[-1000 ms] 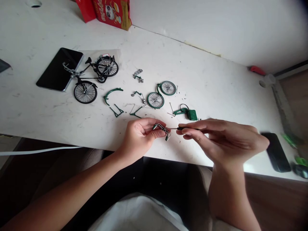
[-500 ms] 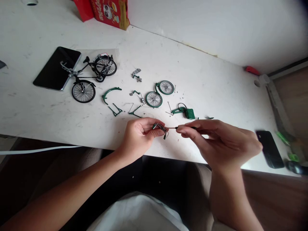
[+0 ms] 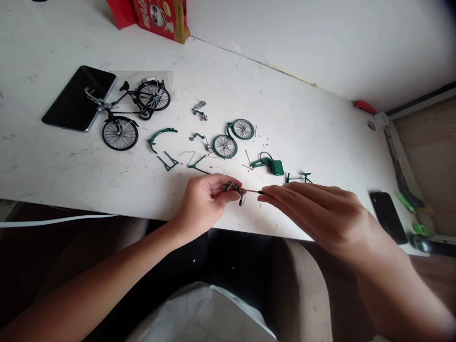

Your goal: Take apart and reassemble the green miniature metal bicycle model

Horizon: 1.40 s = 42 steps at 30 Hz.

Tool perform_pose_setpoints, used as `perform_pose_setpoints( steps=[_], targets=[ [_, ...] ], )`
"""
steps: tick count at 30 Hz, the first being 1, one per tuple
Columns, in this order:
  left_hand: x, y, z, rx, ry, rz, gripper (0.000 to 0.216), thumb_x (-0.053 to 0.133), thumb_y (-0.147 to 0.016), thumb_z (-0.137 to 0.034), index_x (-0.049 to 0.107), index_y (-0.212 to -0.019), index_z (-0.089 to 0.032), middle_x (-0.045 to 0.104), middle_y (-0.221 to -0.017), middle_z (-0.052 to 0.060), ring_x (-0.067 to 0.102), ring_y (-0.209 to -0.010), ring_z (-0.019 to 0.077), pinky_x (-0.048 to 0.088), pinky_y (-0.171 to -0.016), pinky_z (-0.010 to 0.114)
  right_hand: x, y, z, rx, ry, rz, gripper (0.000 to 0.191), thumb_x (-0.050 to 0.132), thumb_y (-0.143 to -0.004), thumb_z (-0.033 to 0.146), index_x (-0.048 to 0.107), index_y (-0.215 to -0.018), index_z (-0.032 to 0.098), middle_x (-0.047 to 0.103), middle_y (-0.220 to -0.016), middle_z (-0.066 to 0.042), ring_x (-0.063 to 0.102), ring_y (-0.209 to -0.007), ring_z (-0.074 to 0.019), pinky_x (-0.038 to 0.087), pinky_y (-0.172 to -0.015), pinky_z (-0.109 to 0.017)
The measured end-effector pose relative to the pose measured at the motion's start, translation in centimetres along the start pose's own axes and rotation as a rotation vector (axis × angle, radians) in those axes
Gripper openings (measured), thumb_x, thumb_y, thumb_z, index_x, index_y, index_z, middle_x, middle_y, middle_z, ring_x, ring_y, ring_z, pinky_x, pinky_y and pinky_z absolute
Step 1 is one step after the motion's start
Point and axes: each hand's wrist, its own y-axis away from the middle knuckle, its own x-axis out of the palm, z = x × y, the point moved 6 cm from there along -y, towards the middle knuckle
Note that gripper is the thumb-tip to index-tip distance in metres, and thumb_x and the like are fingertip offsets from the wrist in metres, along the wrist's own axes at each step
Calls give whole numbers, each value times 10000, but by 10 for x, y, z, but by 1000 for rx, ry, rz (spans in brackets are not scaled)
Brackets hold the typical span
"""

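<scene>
My left hand (image 3: pixel 203 202) pinches the handlebar (image 3: pixel 242 199) of a miniature bicycle, a small metal piece with dark green grips, between thumb and fingers. My right hand (image 3: pixel 320 209) is closed round a thin screwdriver (image 3: pixel 253 191), its handle mostly hidden in the fingers. The screwdriver's tip points left and meets the handlebar at my left fingertips; the exact contact is too small to make out. Both hands are just above the table's front edge. Beyond them lie small green wheels (image 3: pixel 225 146), a curved green mudguard (image 3: pixel 162 135) and a green forked part (image 3: pixel 168 162).
On the white table (image 3: pixel 135 190), a black model bicycle (image 3: pixel 137 112) rests partly over a tablet (image 3: pixel 76 99). A green bag-like block (image 3: pixel 277 167) and a small green frame (image 3: pixel 299 178) lie near my right hand. A black phone (image 3: pixel 388 216) is at right, a red package (image 3: pixel 160 19) behind.
My right hand has rolled over with the screwdriver, its back now turned more upward and its forearm swung right. The green frame beside it shows more. My left hand keeps its pinch.
</scene>
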Motion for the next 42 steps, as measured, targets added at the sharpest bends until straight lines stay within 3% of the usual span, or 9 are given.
perform_pose_setpoints(
  steps=[3,11,19,24,30,36,42],
  targets=[
    [1,0,-1,-3,-26,2,102,838,-857,-121,820,-956,-134,855,-932,85,827,-875,220,671,-863,335,4,-3,-1,32,11,53,83,677,-1075,248,746,-1120,242,770,-878,-20,670,-697,-155,485,-610,-322],
    [2,2,-4,22,-86,8,97,797,-873,-87,816,-951,-141,856,-940,75,828,-890,213,673,-863,317,14,1,-3,65,28,16,125,667,-1084,256,658,-980,187,646,-730,22,512,-573,-110,356,-562,-339],
    [3,5,-5,124,-186,8,116,754,-905,-80,813,-966,-159,858,-963,65,839,-912,222,687,-863,318,22,0,7,63,98,-30,377,626,-1100,233,518,-739,208,409,-611,62,301,-531,-104,259,-513,-347],
    [3,5,-3,120,-199,-1,102,754,-917,-92,810,-975,-156,859,-982,75,843,-925,230,696,-861,319,23,-6,6,30,179,43,346,571,-1117,298,557,-787,196,521,-678,13,458,-602,-135,277,-520,-345],
    [3,6,-2,127,-233,20,100,753,-924,-114,814,-989,-159,860,-1007,82,840,-956,238,688,-878,321,24,-4,2,-19,70,175,289,556,-1091,177,554,-805,212,548,-706,5,508,-683,-158,301,-554,-339],
    [3,6,-4,111,-277,27,118,738,-915,-101,818,-975,-163,860,-985,86,839,-922,244,683,-823,325,32,0,-8,178,-82,116,414,550,-1122,286,493,-716,231,448,-615,30,361,-566,-134,254,-547,-343],
    [4,7,-5,92,-306,27,178,697,-926,-66,827,-985,-171,860,-961,65,845,-882,223,677,-775,289,52,13,-12,636,-499,145,616,461,-1153,456,361,-587,233,338,-483,54,306,-444,-93,233,-470,-315]
  ],
)
